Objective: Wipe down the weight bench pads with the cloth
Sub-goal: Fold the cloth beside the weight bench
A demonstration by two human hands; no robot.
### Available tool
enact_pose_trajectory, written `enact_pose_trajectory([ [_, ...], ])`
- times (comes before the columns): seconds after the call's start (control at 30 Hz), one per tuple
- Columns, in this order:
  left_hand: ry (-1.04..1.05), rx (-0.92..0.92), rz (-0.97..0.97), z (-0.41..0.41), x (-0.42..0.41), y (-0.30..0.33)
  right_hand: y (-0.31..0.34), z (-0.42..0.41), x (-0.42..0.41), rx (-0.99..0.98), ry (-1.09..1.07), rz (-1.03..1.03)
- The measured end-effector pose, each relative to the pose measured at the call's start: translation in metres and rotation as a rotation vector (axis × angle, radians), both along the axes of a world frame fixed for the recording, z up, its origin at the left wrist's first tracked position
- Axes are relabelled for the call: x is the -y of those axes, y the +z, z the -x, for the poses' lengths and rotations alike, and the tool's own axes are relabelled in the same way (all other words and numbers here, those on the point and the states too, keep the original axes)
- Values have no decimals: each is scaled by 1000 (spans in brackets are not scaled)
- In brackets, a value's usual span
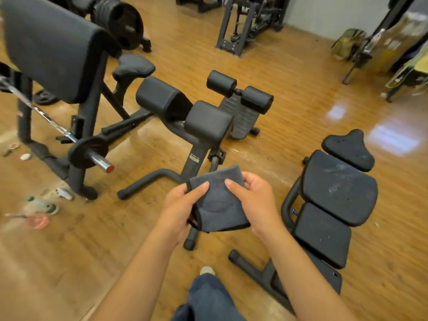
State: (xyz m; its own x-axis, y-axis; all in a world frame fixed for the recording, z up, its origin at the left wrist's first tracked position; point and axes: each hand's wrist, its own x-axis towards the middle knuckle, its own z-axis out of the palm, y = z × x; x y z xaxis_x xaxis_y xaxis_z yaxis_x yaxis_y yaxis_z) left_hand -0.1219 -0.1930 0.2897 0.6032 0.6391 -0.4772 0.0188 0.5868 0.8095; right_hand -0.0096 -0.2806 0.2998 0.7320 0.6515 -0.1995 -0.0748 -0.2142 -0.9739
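Observation:
A folded grey cloth (pixel 218 202) with a dark hem is held in front of me at centre frame. My left hand (pixel 179 208) grips its left edge, thumb on top. My right hand (pixel 253 200) grips its right edge, thumb on top as well. To the right stands a weight bench with black pads: a large dusty, smudged pad (pixel 340 188), a smaller pad (pixel 323 235) nearer me and a small head pad (pixel 349 149) beyond. Ahead stands a back-extension bench with two black thigh pads (pixel 208 121) and roller pads (pixel 240 91).
A preacher-curl bench (pixel 51 47) with a loaded barbell (pixel 89 152) stands at left. Small items litter the wooden floor (pixel 289 70) at lower left. Weight plates and a machine frame (pixel 245 22) stand at the back. My leg and shoe (pixel 207 271) show at the bottom.

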Motion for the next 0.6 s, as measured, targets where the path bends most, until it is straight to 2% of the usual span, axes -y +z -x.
enact_pose_trajectory([
  [0.1, 151, -90, -143, 9, 28, 11, 2, 9, 12, 222, 25, 61],
  [0.23, 317, -151, -273, 8, 65, 18, 4, 7, 28, 385, 108, 74],
  [0.43, 434, -186, -313, -30, 119, 15, 2, -36, 69, 412, 214, 58],
  [0.6, 535, -161, -250, -88, 179, 21, 13, -99, 118, 455, 310, 45],
])
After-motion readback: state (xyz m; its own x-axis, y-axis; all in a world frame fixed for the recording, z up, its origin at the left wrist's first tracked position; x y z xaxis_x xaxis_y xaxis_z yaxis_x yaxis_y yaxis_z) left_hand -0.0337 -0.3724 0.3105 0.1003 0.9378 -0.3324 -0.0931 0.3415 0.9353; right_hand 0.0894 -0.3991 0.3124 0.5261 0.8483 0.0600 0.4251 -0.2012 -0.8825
